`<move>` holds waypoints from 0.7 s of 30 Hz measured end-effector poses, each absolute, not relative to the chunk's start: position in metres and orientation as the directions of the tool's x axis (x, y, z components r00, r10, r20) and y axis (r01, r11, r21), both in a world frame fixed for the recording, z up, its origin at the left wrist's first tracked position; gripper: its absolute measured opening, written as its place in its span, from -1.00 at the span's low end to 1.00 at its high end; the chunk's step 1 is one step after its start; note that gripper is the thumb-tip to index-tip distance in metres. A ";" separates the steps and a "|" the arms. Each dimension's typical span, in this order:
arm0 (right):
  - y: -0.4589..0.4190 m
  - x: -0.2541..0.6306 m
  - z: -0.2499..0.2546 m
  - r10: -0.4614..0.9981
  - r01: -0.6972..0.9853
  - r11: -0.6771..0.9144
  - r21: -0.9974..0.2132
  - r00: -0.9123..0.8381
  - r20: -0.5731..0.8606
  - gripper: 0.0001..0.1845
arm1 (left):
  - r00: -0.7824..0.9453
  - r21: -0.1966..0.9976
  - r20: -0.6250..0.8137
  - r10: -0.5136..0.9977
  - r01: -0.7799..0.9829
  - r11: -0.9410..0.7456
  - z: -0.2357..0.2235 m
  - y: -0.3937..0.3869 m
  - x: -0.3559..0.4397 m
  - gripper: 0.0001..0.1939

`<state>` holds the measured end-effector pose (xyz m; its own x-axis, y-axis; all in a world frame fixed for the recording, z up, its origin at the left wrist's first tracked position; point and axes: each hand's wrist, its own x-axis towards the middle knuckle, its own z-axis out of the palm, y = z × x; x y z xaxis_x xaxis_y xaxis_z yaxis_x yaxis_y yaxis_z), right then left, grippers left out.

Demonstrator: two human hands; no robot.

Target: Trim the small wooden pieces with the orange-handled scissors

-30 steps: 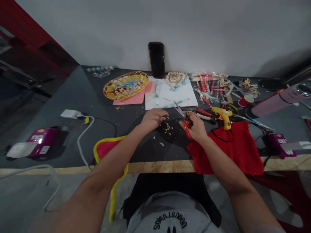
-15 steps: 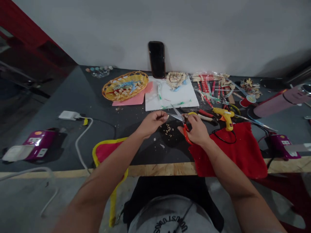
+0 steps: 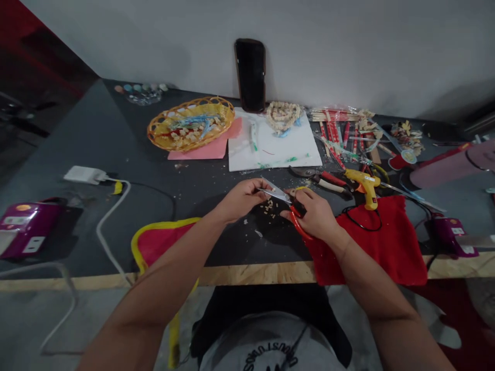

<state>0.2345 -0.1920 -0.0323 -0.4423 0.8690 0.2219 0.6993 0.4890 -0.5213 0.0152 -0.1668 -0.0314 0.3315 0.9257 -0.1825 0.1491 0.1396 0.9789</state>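
Note:
My right hand (image 3: 316, 214) grips red-handled scissors (image 3: 285, 202), their blades pointing left toward my left hand (image 3: 242, 197). The left hand is closed in a pinch on a small thin piece at the blade tips; I cannot make out what it is. Below the blades lies a little heap of pale cut bits (image 3: 269, 207) on the dark table (image 3: 116, 139).
A yellow glue gun (image 3: 364, 183) and red pliers (image 3: 323, 179) lie right of my hands, above a red cloth (image 3: 381, 239). Farther back are a white sheet (image 3: 276, 147), a yellow basket (image 3: 191, 122), a propped phone (image 3: 250, 74) and red sticks (image 3: 336, 131). A white charger (image 3: 83, 175) sits left.
My hands have come together: the scissor blades now reach the left fingertips. The camera has tilted, shifting the table's contents slightly in view.

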 end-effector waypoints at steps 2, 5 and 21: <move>-0.194 0.234 -0.030 0.870 0.683 0.486 -0.545 -0.438 0.227 -0.57 | 0.338 0.986 -0.163 0.927 0.083 0.143 -0.030 -0.168 0.015 -0.92; -0.197 0.233 -0.026 0.873 0.670 0.481 -0.565 -0.423 0.241 -0.57 | 0.356 0.978 -0.153 0.922 -0.077 0.192 -0.029 -0.171 0.017 -0.78; -0.205 0.228 -0.026 0.865 0.628 0.489 -0.605 -0.438 0.244 -0.64 | 0.252 0.969 -0.081 0.964 -0.205 0.135 -0.014 -0.187 0.025 -0.74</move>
<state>0.2284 -0.2050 -0.0260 -0.4381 0.8651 0.2444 0.6282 0.4891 -0.6051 0.0248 -0.1873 -0.0143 0.2522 0.9643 -0.0811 -0.2053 0.1353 0.9693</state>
